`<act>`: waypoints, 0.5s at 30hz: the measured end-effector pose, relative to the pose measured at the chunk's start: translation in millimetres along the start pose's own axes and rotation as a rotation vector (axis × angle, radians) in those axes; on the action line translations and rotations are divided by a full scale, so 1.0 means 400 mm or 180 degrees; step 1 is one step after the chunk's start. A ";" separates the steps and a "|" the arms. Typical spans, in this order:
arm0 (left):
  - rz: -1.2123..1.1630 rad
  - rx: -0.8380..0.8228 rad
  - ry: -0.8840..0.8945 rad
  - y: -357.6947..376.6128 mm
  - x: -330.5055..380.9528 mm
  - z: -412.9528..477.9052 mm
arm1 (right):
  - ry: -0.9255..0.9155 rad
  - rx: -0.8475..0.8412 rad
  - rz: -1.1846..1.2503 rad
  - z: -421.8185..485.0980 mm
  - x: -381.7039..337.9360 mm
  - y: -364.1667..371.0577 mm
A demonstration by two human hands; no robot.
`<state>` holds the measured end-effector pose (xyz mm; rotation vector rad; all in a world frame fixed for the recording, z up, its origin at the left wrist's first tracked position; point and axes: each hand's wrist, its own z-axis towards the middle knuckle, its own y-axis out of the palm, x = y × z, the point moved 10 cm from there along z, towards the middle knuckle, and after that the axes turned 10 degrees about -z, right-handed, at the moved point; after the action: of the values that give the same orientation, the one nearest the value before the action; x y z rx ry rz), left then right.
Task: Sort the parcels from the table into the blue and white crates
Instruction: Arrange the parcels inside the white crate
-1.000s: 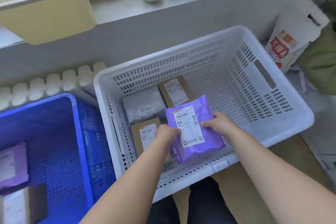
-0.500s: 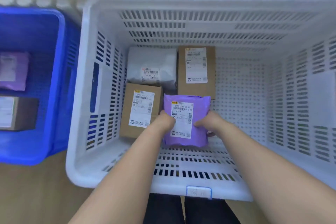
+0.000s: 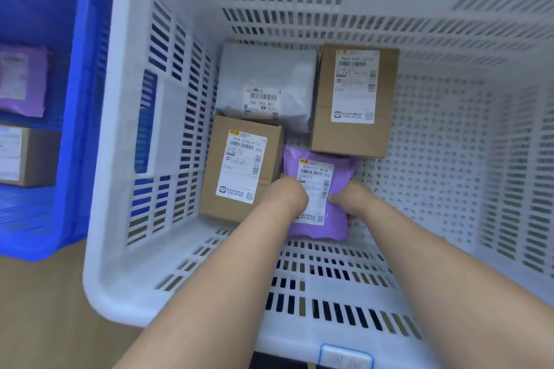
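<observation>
Your left hand [image 3: 292, 193] and right hand [image 3: 350, 199] both grip the purple parcel [image 3: 344, 172], label up, low in the white crate [image 3: 102, 219], snug beside the brown box [image 3: 214, 183], likely to pack tidily.

Left of white crate [image 3: 105, 219]: blue crate [image 3: 81, 69] cut by frame edge; its purple parcel [image 3: 24, 81] and brown box [image 3: 30, 156] cropped, labels blurred. Inside white crate: fingers of left hand [image 3: 292, 193] and right hand [image 3: 353, 199] mostly hidden against purple mailer [image 3: 340, 174].

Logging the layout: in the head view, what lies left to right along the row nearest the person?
From left: blue crate → white crate's left wall → brown box → purple parcel.
</observation>
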<state>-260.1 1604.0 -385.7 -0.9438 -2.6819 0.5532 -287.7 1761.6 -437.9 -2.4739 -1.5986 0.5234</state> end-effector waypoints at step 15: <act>0.3471 0.0429 0.1481 0.064 0.076 -0.012 | -0.1631 0.1072 -0.3539 -0.110 -0.096 -0.031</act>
<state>-267.7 1643.0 -389.3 -2.1320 -1.5314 0.5708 -296.4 1734.9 -385.4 -0.9571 -2.4313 1.0977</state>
